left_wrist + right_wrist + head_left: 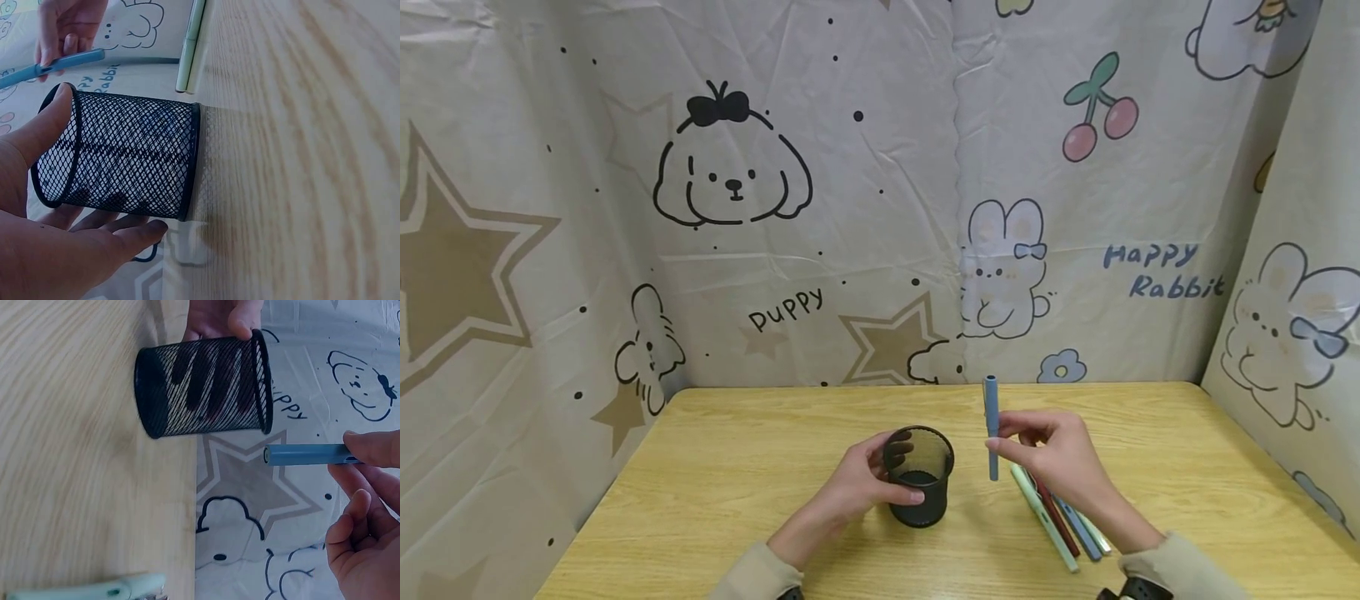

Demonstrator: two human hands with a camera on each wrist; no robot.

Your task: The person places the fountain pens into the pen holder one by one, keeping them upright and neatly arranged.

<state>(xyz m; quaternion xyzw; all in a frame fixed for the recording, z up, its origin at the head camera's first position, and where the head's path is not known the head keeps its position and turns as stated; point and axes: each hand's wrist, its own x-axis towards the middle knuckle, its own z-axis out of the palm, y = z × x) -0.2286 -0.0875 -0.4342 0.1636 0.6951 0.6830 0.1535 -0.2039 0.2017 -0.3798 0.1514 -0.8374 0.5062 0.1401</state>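
A black mesh pen holder (919, 500) stands upright on the wooden table. My left hand (857, 483) grips it from the left, thumb on the near side and fingers behind it; the left wrist view shows the thumb at the rim of the mesh pen holder (131, 153). To its right, my right hand (1060, 458) pinches a blue pen (992, 433) held upright in the air, apart from the holder. In the right wrist view the lower end of the blue pen (306, 454) is near the holder's rim. Under the right hand lie several pens, including a light green pen (1045, 521).
A dark red pen (1060, 525) and another blue pen (1081, 529) lie beside the light green one on the table (737, 500). A patterned cloth (880, 208) hangs behind the table's far edge and along both sides.
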